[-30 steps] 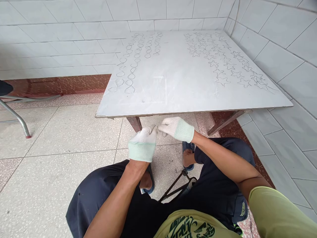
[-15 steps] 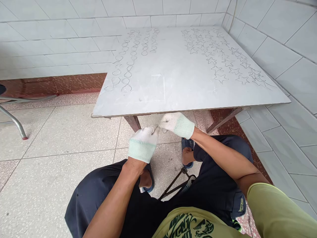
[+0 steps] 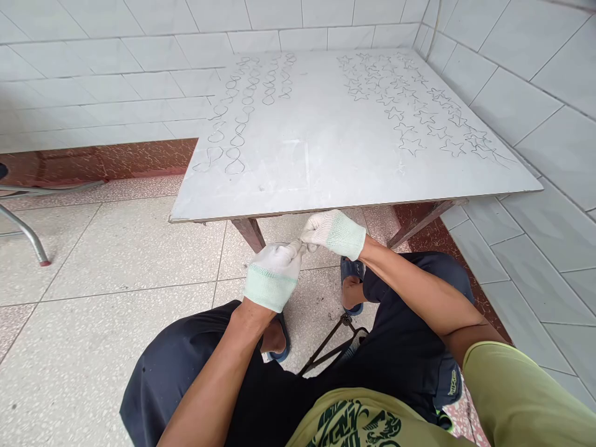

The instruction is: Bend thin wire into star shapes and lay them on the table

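Note:
My left hand [image 3: 275,273] and my right hand [image 3: 333,234], both in white knit gloves with pale green cuffs, meet just below the near edge of the white table [image 3: 354,180]. Their fingers are closed in a pinch, fingertip against fingertip. Whatever they hold between them is too small and too covered to make out. On the tabletop, wire figure-eight shapes [image 3: 235,152] lie in columns at the left. Star-shaped wire pieces [image 3: 412,144] lie in rows at the right, some overlapping.
White tiled walls border the table at the back and right. Brown table legs [image 3: 250,234] stand under its front edge. A metal chair leg [image 3: 28,230] is at far left. Below my hands are my slippered feet and a dark folding metal frame [image 3: 326,347] on the speckled floor.
My left hand has shifted slightly right and down, closer against the right hand's fingers. The right hand stays almost in place. The view has tilted a little.

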`<state>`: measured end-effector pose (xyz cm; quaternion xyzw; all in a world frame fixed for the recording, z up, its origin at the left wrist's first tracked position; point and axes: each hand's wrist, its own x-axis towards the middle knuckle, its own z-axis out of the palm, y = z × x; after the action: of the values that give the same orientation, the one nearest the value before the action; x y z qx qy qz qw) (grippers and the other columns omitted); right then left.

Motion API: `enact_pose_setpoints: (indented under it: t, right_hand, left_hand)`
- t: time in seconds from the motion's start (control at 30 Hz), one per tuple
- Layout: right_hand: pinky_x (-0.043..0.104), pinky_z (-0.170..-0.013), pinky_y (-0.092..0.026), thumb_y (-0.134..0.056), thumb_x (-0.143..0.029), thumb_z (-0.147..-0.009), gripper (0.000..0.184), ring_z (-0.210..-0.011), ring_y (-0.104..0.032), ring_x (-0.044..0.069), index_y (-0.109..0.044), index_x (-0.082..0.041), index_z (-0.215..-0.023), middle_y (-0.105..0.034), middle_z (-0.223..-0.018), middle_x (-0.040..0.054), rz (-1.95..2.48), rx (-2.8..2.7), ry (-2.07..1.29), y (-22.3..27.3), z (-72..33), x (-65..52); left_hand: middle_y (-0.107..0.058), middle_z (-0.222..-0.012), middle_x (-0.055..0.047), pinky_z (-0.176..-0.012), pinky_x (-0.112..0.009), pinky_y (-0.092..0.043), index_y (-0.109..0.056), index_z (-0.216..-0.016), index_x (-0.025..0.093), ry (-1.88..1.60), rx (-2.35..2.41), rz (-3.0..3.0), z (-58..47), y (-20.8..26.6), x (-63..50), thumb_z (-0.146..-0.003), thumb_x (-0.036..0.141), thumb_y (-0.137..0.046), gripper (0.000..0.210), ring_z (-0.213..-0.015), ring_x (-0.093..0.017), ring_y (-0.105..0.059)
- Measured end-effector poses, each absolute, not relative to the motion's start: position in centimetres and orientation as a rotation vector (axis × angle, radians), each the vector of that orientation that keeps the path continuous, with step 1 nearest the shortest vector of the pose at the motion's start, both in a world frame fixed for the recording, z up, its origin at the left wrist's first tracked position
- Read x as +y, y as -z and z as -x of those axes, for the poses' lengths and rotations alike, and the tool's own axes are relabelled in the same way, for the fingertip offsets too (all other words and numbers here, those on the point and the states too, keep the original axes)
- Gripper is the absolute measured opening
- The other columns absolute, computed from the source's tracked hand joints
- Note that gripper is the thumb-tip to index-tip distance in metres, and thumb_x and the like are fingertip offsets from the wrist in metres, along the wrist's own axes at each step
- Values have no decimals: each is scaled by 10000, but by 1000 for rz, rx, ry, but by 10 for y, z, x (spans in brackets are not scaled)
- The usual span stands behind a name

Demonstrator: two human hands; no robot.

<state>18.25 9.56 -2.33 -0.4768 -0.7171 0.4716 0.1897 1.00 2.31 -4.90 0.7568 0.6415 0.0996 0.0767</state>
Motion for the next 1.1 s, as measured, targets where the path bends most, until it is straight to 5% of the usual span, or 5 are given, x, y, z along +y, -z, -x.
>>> enact_pose_setpoints:
  t: [0.13,0.27,0.57,1.1]
  right_hand:
    - [207,-670,-498,-671,-120,-862,258,-641,-690,112,-680,-184,-612,-703,-594,-32,1347,-1981,-1363,24,-181,97]
    - [210,-674,-515,-698,-129,-856,213,-654,-696,114,-701,-177,-648,-723,-618,-25,1276,-1861,-1511,27,-183,101]
    - [237,-685,-531,-806,-190,-824,214,-632,-686,123,-673,-175,-658,-714,-595,-22,1127,-1688,-1781,28,-188,107]
    - [236,-690,-545,-774,-148,-834,234,-626,-677,118,-661,-175,-631,-704,-586,-24,1163,-1684,-1762,22,-186,101]
  left_hand:
    - [-819,-1044,-77,-845,-291,-515,-816,-1004,248,-395,1946,-2296,-12,62,22,-1067,276,-502,322,-958,-228,-739]
    - [-823,-1102,-62,-883,-285,-515,-804,-1180,272,-385,1936,-2260,-10,57,23,-1095,327,-491,329,-1024,-221,-742]
    - [-822,-1057,-94,-848,-341,-504,-779,-1215,240,-23,1871,-2454,-4,34,24,-1127,370,-415,397,-1008,-276,-745]
    - [-784,-934,-71,-721,-304,-478,-765,-1205,258,-123,1770,-2391,-1,47,32,-1097,306,-439,347,-861,-226,-727]
